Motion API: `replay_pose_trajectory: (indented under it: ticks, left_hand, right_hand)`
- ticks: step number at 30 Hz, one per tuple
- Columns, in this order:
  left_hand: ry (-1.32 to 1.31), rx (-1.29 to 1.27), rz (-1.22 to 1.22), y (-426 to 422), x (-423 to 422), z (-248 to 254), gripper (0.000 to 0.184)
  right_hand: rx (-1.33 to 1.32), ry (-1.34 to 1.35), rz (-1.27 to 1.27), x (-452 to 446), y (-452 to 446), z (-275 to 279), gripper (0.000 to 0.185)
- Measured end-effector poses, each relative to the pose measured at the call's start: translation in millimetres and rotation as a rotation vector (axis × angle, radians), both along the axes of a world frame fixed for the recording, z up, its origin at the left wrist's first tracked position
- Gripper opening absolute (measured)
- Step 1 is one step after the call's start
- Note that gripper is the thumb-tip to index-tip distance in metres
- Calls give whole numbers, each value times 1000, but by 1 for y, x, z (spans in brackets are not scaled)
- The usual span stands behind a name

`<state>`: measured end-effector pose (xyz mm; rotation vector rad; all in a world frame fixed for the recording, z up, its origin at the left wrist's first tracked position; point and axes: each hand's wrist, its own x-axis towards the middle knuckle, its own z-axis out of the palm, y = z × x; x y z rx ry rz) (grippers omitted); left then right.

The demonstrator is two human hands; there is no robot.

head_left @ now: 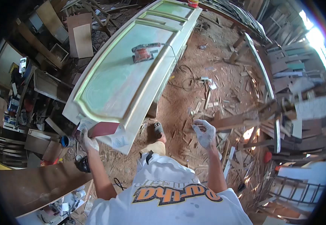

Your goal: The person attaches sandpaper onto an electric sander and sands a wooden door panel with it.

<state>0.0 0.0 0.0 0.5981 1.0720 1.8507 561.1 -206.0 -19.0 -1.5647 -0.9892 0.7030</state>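
A sheet of sandpaper (103, 129), dark red on one face and pale with markings on the other, is held in my left hand (88, 141) near the bottom end of a door panel. The long panel (112, 84), pale green and whitish with raised moulding, stretches away from me. Dust coats my right hand (205, 133), raised to the right of the panel over the floor; its fingers are bent and apart, with nothing visible between them. An orange and grey power sander (143, 53) rests on the panel, its cord running off the right edge.
Wood offcuts (208, 103) and sawdust litter the floor at the right. Boards and a cluttered shelf (18, 97) stand at the left, with a blue-rimmed can (68, 141). A brown board (39, 183) lies lower left. A red container (193, 3) sits at the panel's far end.
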Motion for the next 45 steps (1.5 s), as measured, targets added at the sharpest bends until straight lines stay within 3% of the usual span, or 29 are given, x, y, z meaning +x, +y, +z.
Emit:
replay_pose_trajectory:
  ticks: [2, 3, 4, 5, 6, 9, 11, 12, 15, 16, 17, 19, 21, 23, 25, 28, 29, 30, 31, 32, 33, 34, 36, 38, 39, 41, 43, 45]
  left_hand:
    - [-188, -56, -44, 22, -29, -80, 40]
    - [-30, -203, -20, -6, -24, -181, 38]
    - [121, -355, -6, -36, -14, -267, 38]
    - [-495, -373, 120, -20, 6, -274, 40]
    - [-520, -394, 176, -16, 53, -239, 44]
    - [-615, -572, 259, 18, 81, -288, 40]
    - [-564, -638, 211, 24, 102, -305, 42]
    - [-585, -762, 227, 30, 98, -329, 49]
    - [-280, -1015, 411, 40, 168, -228, 58]
    - [-221, -961, 438, 38, 181, -227, 72]
    - [-249, -963, 488, 33, 186, -256, 72]
    - [176, -499, 654, 22, 203, -337, 77]
    - [633, -991, 834, 40, 290, -231, 74]
    - [642, -610, 1083, 68, 347, -203, 60]
    - [611, -689, 987, 87, 398, -224, 62]
    - [400, -851, 672, 126, 473, -267, 66]
    - [225, -799, 552, 146, 485, -241, 79]
    - [333, -686, 523, 156, 489, -284, 74]
    - [265, -580, 540, 174, 503, -288, 68]
    - [196, -474, 553, 193, 517, -291, 63]
    - [17, -424, 464, 209, 526, -265, 63]
    - [-163, -390, 383, 227, 534, -238, 64]
    - [-273, -398, 167, 242, 536, -200, 70]
    - [-452, -40, 115, 257, 546, -118, 72]
    - [-442, -39, 121, 262, 550, -98, 72]
    - [-99, -23, 252, 265, 568, -79, 66]
    - [-57, -60, 234, 264, 576, -69, 69]
    - [342, -151, 179, 256, 586, -49, 70]
  right_hand:
    - [53, -233, -17, 6, -8, 4, 35]
    - [-236, -248, 43, 52, -27, 24, 35]
    - [-283, -218, 83, 66, -17, 36, 37]
    - [-296, -177, 119, 73, 6, 47, 38]
    - [-326, -233, 152, 80, 32, 69, 40]
    - [-289, -276, 207, 102, 117, 71, 40]
    - [-243, -285, 255, 108, 184, 69, 43]
    - [-188, -421, 334, 107, 222, 70, 47]
    - [-41, -637, 491, 89, 331, 59, 51]
    - [60, -717, 546, 81, 371, 54, 51]
    - [154, -749, 610, 76, 415, 24, 64]
    - [260, -975, 700, 56, 493, -3, 77]
    - [211, -1072, 849, 38, 557, -37, 85]
    - [-124, -1190, 1097, 22, 620, -94, 95]
    - [-165, -1171, 1252, 17, 649, -114, 93]
    - [-171, -1102, 1286, 38, 668, -120, 84]
    - [-54, -941, 1359, 52, 671, -121, 79]
    - [65, -775, 1418, 57, 673, -116, 75]
    - [76, -770, 1445, 63, 672, -96, 75]
    - [-72, -594, 1465, 72, 664, -62, 67]
    - [-226, -422, 1472, 84, 654, -46, 59]
    - [-233, -425, 1497, 96, 646, -48, 59]
    - [-380, 149, 1425, 110, 640, -51, 43]
    - [-440, 230, 1391, 118, 641, -47, 39]
    - [-499, 305, 1338, 120, 642, -45, 35]
    - [-477, 364, 1306, 127, 640, -50, 30]
    - [-582, 570, 1278, 131, 645, -45, 28]
    - [-564, 568, 1287, 138, 646, -44, 23]
